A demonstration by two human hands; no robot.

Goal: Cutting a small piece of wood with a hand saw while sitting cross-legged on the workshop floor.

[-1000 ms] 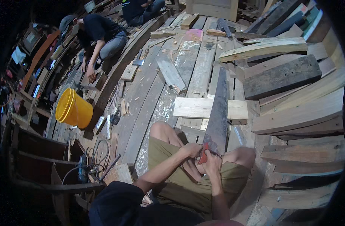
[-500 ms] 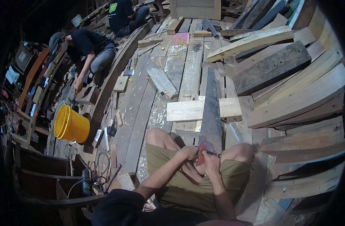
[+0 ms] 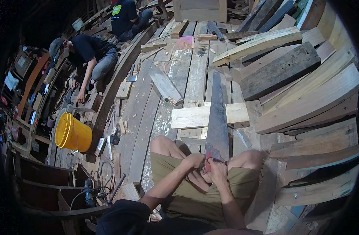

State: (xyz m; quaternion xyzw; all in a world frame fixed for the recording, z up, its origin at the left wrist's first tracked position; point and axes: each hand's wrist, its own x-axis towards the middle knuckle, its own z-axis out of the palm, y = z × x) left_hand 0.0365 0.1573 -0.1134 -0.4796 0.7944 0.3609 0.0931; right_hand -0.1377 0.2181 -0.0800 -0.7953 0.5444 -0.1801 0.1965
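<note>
A handsaw (image 3: 216, 117) with a long dark blade and a red handle points away from me, above my crossed legs. My right hand (image 3: 218, 170) is wrapped round the handle, its thumb lying along it. Closed at the handle's left side is my left hand (image 3: 196, 161), its fingertips partly hidden against the saw. The blade passes over a pale wooden board (image 3: 191, 117) lying crosswise in front of me. Whether the blade touches that board I cannot tell.
Curved timbers (image 3: 309, 103) and a dark wooden block (image 3: 280, 71) line the right side. A loose board (image 3: 166, 87) lies ahead on the planks. To the left stand a yellow bucket (image 3: 73, 132) and a corded power tool (image 3: 89, 192). Two people (image 3: 87, 53) sit working at the far left.
My hands and the saw keep almost the same pose, while the whole view shifts slightly. At the far left, the nearer co-worker's hands have moved over the wood block.
</note>
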